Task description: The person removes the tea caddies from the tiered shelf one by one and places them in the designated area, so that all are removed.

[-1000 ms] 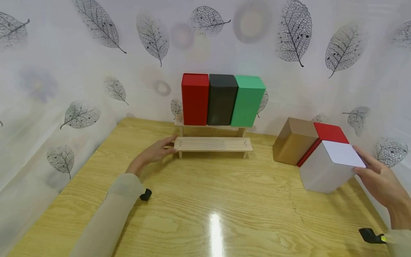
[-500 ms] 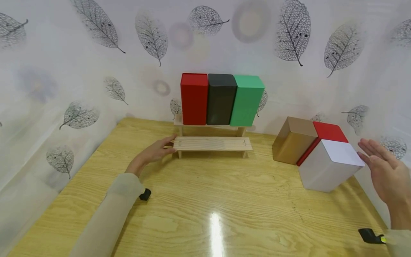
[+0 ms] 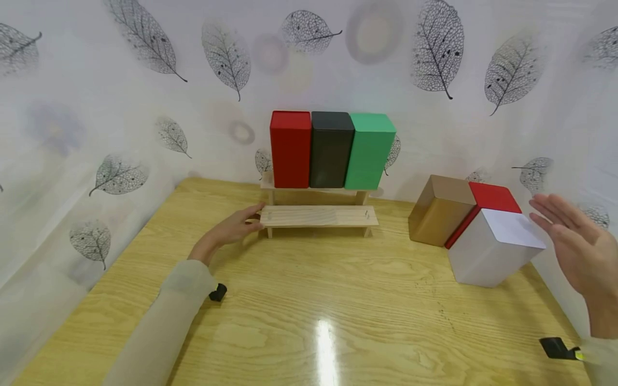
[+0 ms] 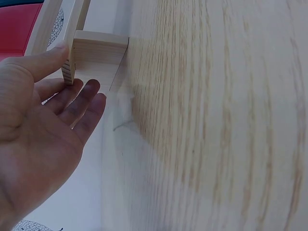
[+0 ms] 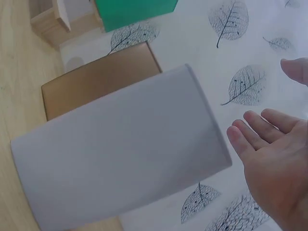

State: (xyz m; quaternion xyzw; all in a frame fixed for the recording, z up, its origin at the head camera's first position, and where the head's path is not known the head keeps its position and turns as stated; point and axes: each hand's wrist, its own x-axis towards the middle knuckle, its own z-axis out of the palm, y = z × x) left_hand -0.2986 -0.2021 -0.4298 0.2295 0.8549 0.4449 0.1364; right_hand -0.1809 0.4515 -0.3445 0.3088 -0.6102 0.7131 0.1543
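Shelf point(image 3: 318, 215), left hand point(image 3: 235, 226) gripping, right hand point(image 3: 585, 252) near white box point(image 3: 490, 252)

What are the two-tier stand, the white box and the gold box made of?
Stand: bare, pale wood, judging by the grain lines along its lower board.
White box: smooth and fairly matte with rounded edges; perhaps painted metal or plastic, I can't tell which.
Gold box: smooth, metallic-looking, with a soft sheen; possibly tin, though coated card might look similar.
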